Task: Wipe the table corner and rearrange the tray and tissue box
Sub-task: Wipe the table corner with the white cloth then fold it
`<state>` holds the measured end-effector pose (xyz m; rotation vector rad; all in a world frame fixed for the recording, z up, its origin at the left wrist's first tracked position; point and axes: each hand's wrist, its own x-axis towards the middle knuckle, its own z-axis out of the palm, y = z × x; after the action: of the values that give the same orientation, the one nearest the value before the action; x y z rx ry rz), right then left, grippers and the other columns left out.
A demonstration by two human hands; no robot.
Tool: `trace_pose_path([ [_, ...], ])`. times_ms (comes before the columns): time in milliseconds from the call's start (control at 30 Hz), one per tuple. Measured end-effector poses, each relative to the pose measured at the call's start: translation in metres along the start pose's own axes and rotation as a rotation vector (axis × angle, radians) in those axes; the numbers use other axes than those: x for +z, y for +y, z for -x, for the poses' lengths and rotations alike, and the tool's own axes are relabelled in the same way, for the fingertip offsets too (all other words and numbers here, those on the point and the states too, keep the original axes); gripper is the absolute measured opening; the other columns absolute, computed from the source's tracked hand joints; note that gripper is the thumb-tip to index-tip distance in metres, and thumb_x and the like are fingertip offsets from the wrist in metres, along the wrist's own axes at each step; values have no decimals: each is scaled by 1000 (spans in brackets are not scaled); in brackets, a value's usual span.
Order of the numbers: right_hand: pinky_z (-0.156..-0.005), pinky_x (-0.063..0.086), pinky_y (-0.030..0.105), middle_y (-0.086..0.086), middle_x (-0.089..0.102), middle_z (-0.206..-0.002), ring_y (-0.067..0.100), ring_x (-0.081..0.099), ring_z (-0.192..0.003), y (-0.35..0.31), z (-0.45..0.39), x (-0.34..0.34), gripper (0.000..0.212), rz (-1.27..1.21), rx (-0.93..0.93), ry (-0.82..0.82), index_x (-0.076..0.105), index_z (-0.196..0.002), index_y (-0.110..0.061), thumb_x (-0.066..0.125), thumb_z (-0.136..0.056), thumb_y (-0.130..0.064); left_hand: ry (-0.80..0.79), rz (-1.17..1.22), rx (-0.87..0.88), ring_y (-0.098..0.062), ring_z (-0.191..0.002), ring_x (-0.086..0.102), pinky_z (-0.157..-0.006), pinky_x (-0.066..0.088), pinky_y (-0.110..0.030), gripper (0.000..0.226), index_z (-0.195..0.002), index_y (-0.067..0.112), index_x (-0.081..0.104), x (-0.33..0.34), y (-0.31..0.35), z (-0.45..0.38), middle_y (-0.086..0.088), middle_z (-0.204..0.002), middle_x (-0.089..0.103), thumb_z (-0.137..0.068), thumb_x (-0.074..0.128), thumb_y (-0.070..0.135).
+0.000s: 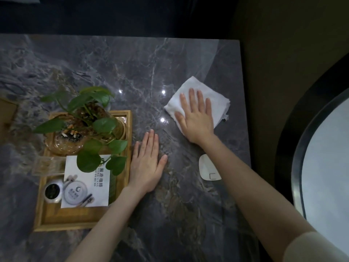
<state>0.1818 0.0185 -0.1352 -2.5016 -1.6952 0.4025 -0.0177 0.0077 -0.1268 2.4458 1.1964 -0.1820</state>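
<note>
A folded white cloth (192, 87) lies on the dark marble table (132, 69) near its far right corner. My right hand (196, 118) presses flat on the cloth, fingers spread. My left hand (146, 165) rests flat on the bare table, its edge touching the right rim of a wooden tray (56, 222). The tray holds a green plant (98, 120) in a glass vessel, an amber glass ashtray (68, 140) with cigarette butts, a white printed card (88, 186) and a small round jar (52, 190). No tissue box is identifiable.
A small white rounded device (206, 168) lies on the table beside my right forearm. The table's right edge (245, 110) runs close to the cloth. A round dark-framed pale surface (324, 167) stands off the table at right. A clear acrylic piece (44, 165) overlaps the tray's left rim.
</note>
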Motion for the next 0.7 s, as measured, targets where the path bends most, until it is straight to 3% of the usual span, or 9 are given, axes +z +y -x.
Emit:
trace_pose_path([
  [200,-115,-4,48,5,6,-158,30,-2,-144,21,-2,-7,53,-88,311,110,9,-146,-26,22,-97,-42,-5,-9,6,-9,-137,-22,-106,-23,-26,66,-136,16,-20,-1,-1,0,2,-147,-24,-83,-1,52],
  [300,-115,-4,48,5,5,-158,27,-2,-145,14,15,-3,54,-106,380,118,8,-146,-26,22,-97,-42,-9,1,5,-9,-137,-23,-108,-23,-27,67,-134,16,-22,-1,-1,1,2,-146,-25,-82,-2,53],
  [433,-115,-5,48,4,5,-158,27,-3,-145,-9,39,3,55,-120,279,64,8,-146,-27,22,-96,-45,-9,53,12,-8,-136,-24,-110,-20,-28,70,-132,15,-27,-1,-2,2,2,-145,-27,-80,-3,55],
  [567,-115,-6,47,2,6,-158,25,-2,-145,-33,56,11,62,-92,142,15,7,-146,-30,10,-88,-52,-20,200,2,-5,-136,-21,-112,-17,-27,73,-132,16,-28,-7,-1,3,-4,-152,-17,-79,0,57],
  [700,-115,-7,47,3,5,-158,26,-2,-145,-49,72,14,65,-38,-71,-60,8,-146,-27,7,-86,-52,38,325,-113,-6,-135,-21,-113,-15,-29,71,-130,20,-27,-10,12,9,-2,-151,-20,-79,3,58],
])
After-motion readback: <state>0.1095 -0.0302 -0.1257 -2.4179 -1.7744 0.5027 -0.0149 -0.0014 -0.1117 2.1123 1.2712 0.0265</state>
